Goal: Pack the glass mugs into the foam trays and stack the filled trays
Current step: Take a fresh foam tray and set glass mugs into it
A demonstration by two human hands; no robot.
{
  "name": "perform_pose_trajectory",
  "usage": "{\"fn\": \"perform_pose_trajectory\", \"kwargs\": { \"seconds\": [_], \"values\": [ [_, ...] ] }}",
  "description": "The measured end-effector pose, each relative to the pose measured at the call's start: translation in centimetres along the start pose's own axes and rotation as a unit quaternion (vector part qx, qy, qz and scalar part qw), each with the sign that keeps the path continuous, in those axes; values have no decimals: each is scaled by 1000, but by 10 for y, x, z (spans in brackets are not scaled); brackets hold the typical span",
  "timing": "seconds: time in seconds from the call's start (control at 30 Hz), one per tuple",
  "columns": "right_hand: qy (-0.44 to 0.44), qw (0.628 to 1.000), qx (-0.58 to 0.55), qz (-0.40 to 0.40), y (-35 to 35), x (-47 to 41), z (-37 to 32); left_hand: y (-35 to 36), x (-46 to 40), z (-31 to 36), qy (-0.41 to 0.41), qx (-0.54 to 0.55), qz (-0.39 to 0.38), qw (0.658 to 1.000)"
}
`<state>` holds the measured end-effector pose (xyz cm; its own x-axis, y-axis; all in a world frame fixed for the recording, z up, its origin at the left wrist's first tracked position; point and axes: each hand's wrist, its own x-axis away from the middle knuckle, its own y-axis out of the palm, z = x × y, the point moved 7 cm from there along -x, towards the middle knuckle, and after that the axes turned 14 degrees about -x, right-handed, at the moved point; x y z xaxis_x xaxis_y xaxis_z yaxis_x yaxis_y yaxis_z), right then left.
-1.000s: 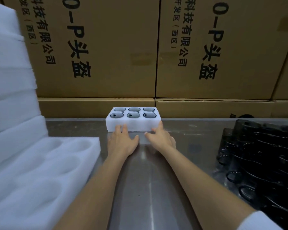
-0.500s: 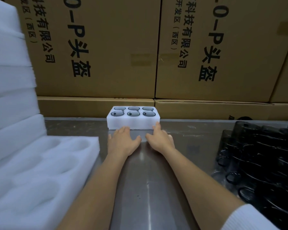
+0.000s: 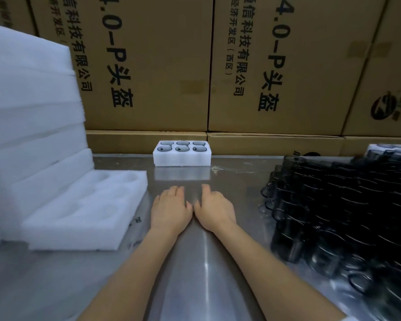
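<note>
A white foam tray (image 3: 182, 158) filled with several dark glass mugs stands at the far edge of the steel table, against the cartons. My left hand (image 3: 170, 208) and my right hand (image 3: 214, 208) lie side by side over the table, palms down, fingers relaxed, holding nothing, a short way in front of that tray and apart from it. An empty foam tray (image 3: 83, 212) with round pockets lies to the left. A heap of loose dark glass mugs (image 3: 347, 209) covers the right side.
A tall stack of white foam trays (image 3: 30, 117) rises at the left. Large brown cartons (image 3: 276, 66) with black printing wall off the back of the steel table (image 3: 195, 262). Another foam tray corner (image 3: 389, 148) shows behind the mug heap.
Both hands have let go of the filled tray and drawn back toward me. The tray stays at the far edge by the cartons. The view has tilted and shifted.
</note>
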<state>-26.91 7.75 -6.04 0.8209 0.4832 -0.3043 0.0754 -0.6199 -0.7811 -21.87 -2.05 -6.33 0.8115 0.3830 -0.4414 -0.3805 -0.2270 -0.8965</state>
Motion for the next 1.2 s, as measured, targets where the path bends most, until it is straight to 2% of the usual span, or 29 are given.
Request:
{"fn": "perform_pose_trajectory", "kwargs": {
  "seconds": [0.2, 0.37, 0.5, 0.63, 0.73, 0.83, 0.97, 1.1, 1.2],
  "values": [
    [-19, 1000, -15, 11, -28, 73, -8, -41, 71, 3, 5, 1, 42, 999],
    [-31, 999, -40, 1, -44, 118, -8, -55, 106, -19, -94, -52, 13, 994],
    [-42, 997, -58, 3, -53, 147, -5, -60, 113, -36, -156, -50, 3, 987],
    [-63, 995, -77, -3, -59, 173, -4, -59, 113, -48, -205, -80, -52, 974],
    [-70, 993, -93, -27, -63, 188, 1, -63, 115, -52, -200, -100, -48, 974],
    [-62, 990, -119, -41, -67, 196, 6, -75, 124, -60, -194, -100, -10, 976],
    [-7, 980, -196, -26, -72, 196, 15, -96, 136, -79, -166, -84, 61, 981],
    [51, 949, -311, 20, -79, 194, 23, -109, 148, -91, -76, 47, 109, 990],
    [57, 941, -331, 50, -86, 195, 26, -129, 156, -85, -17, 122, 150, 981]
  ]
}}
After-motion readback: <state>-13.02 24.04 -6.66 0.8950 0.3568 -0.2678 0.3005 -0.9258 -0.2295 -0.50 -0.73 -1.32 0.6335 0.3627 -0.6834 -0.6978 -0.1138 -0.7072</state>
